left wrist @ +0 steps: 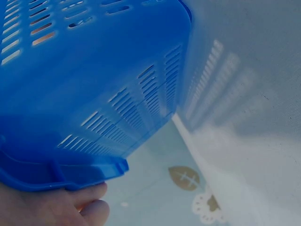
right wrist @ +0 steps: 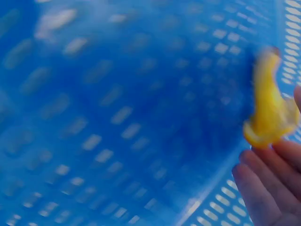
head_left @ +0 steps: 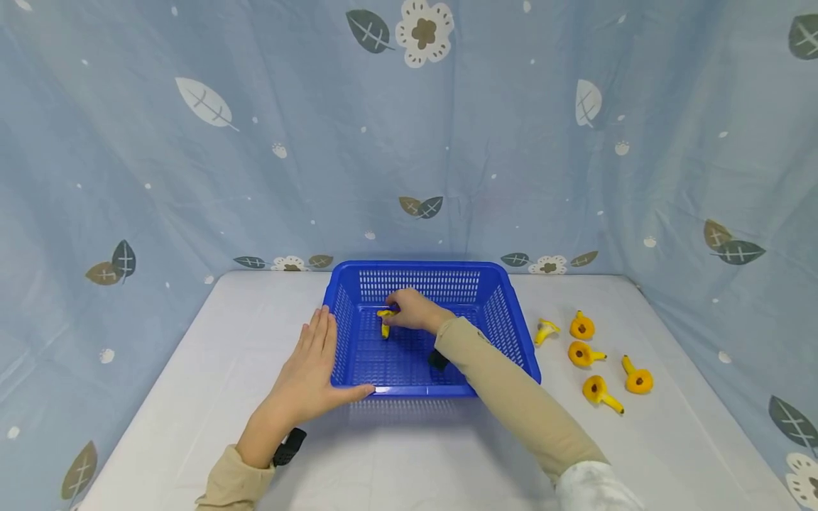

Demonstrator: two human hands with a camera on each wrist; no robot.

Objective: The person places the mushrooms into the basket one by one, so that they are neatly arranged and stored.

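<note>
A blue plastic basket (head_left: 422, 391) with slotted walls stands on the white table. Inside it, toward the left, my right hand (head_left: 414, 309) pinches a yellow mushroom (head_left: 385, 325) low over the basket floor. The right wrist view shows that mushroom (right wrist: 267, 106) with its narrow stem up and its flared cap at the fingertips (right wrist: 247, 172). My left hand (head_left: 300, 387) rests on the basket's front left corner, fingers straight along the left rim and thumb along the front rim. From the left wrist, those fingers (left wrist: 89, 195) show under the rim.
Several more yellow mushrooms lie on the table right of the basket, among them one on its side (head_left: 546, 331) close to its wall and one farther right (head_left: 637, 380). A blue patterned curtain (head_left: 486, 156) hangs behind the table (head_left: 255, 319) and along its sides.
</note>
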